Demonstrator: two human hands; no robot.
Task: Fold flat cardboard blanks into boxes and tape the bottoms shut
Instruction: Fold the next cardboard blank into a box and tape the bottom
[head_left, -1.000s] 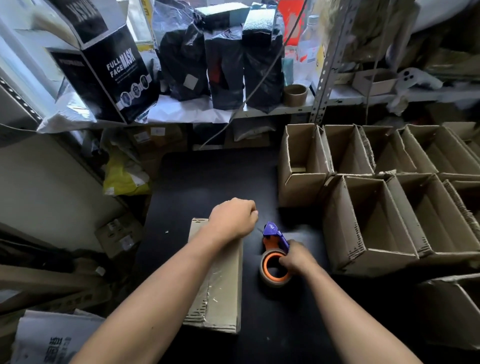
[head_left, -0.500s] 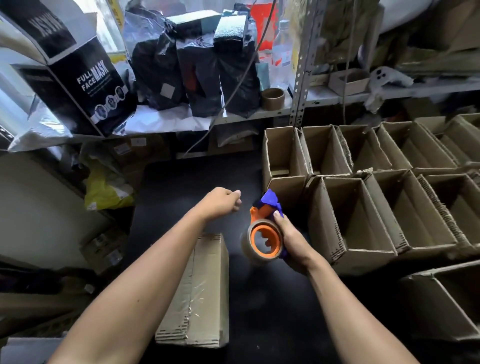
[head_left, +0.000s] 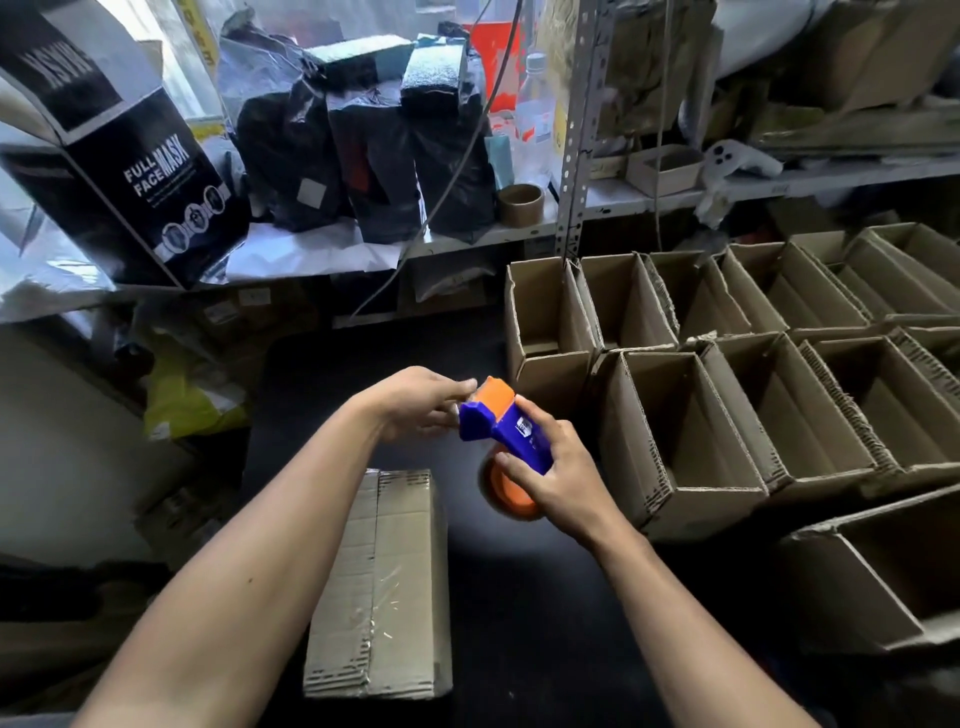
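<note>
Blue-and-orange tape dispenser (head_left: 511, 441): lifted off black bench (head_left: 519, 597), right hand (head_left: 558, 475) grip wrapped round it | left hand (head_left: 421, 408): off taped brown cardboard box (head_left: 382, 587), fingers at cutter end, grip unclear | box: near-left, bottom sealed; judged ready to join open boxes (head_left: 691, 431) right.

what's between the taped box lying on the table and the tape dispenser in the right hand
Nothing: in the head view only bare black table separates the taped box from the tape dispenser.
</note>
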